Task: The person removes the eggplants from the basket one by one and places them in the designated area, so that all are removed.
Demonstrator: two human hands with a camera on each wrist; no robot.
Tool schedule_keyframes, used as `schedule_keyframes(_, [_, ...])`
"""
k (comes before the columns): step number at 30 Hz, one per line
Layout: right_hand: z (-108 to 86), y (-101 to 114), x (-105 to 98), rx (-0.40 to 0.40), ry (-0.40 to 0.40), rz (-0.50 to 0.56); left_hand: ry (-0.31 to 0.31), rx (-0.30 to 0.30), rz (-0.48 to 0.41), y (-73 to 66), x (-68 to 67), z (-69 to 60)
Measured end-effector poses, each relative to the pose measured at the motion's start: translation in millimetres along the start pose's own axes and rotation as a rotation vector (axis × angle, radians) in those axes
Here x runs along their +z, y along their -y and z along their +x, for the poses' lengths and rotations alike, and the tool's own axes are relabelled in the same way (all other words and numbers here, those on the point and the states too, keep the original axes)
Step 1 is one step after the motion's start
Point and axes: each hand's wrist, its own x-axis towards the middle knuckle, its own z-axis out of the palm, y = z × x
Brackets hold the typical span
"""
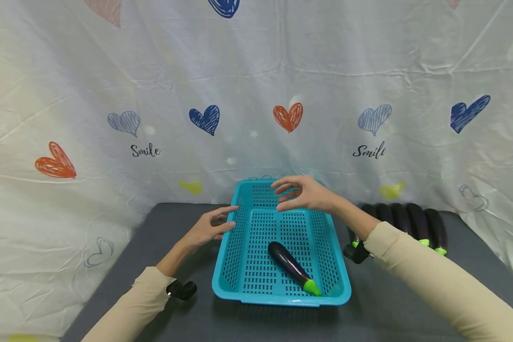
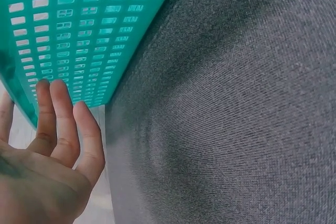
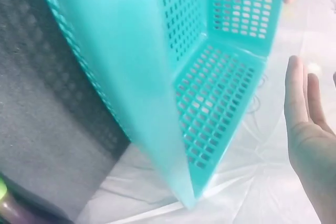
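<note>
A turquoise plastic basket (image 1: pixel 282 300) with slotted walls stands on the dark grey table. Inside lies one dark purple eggplant (image 1: pixel 288 262), slanting, its green stem end towards the near right corner. My left hand (image 1: pixel 209 225) is beside the basket's left wall with fingers spread and loosely bent, holding nothing; whether a fingertip touches the rim I cannot tell. In the left wrist view, its fingers (image 2: pixel 65 124) are in front of the slotted wall (image 2: pixel 79 30). Over the basket's far part hovers my right hand (image 1: pixel 305 192), its fingers loosely bent around nothing.
Several more eggplants (image 1: pixel 416 221) lie side by side on the table (image 1: pixel 393 294) to the basket's right, partly behind my right forearm. One shows at the lower left of the right wrist view. A white curtain (image 1: pixel 248 61) printed with hearts hangs behind the table.
</note>
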Motion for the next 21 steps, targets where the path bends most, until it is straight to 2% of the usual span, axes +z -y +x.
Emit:
schedule_keyframes(5, [4.5,1.3,2.8,0.001,-0.005,0.025,-0.003,-0.002,0.008,-0.9,0.5,0.5])
schedule_keyframes(12, [17.8,-8.6,15.9,-0.006,-0.023,0.065,-0.004,-0.021,0.008,-1.0,1.5,0.9])
schedule_keyframes(21, [32.3,-25.1,30.4,0.105,0.026,0.141,0.003,-0.02,0.001,-2.2,1.4,0.6])
